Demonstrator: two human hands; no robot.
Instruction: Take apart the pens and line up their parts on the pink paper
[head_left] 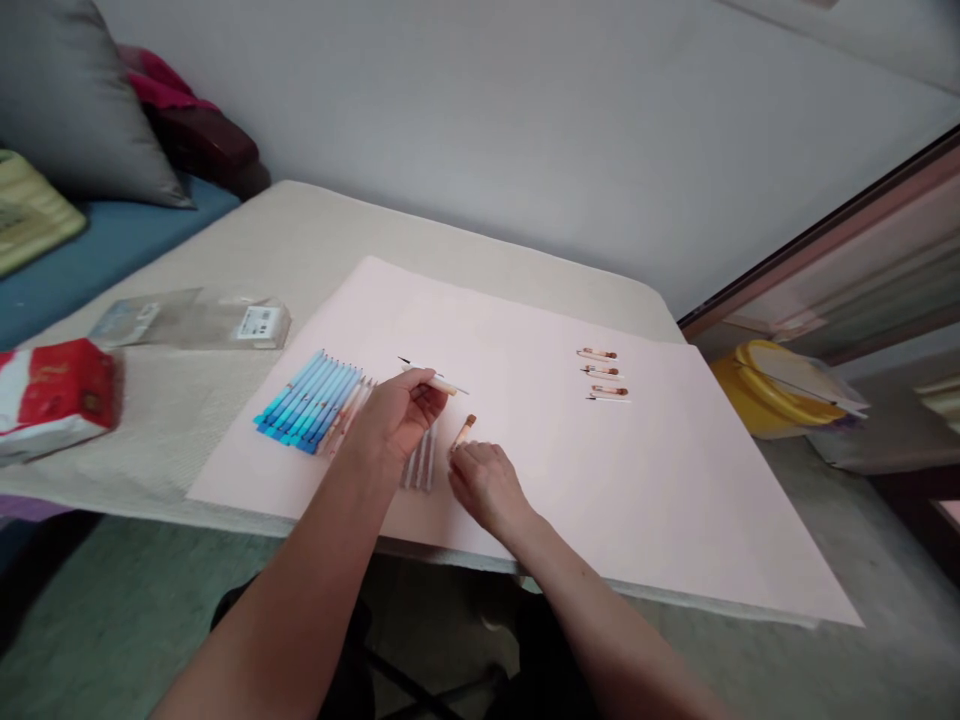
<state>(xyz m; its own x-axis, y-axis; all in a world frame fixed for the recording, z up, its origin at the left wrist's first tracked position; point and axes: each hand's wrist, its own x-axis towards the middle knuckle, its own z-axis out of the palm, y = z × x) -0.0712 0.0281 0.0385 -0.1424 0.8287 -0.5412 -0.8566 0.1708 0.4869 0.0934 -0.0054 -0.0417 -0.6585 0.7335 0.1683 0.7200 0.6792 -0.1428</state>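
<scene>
My left hand (397, 412) is closed on a thin pen refill (435, 378) with a dark tip, held level above the pink paper sheet (525, 340). My right hand (484, 480) pinches a small orange-topped pen cap (464, 431) just to the right of it. A row of several blue pens (309, 400) lies left of my left hand. A few clear pen barrels (420, 468) lie under and between my hands. Three small orange-and-white pen parts (602, 374) sit in a column farther right on the sheet.
The sheet covers a beige table (300, 240) against a grey wall. Clear plastic packaging (195, 322) and a red-and-white packet (56, 395) lie at the left. A yellow tub (772, 390) stands on the floor at the right. Cushions and a blue mattress are at far left.
</scene>
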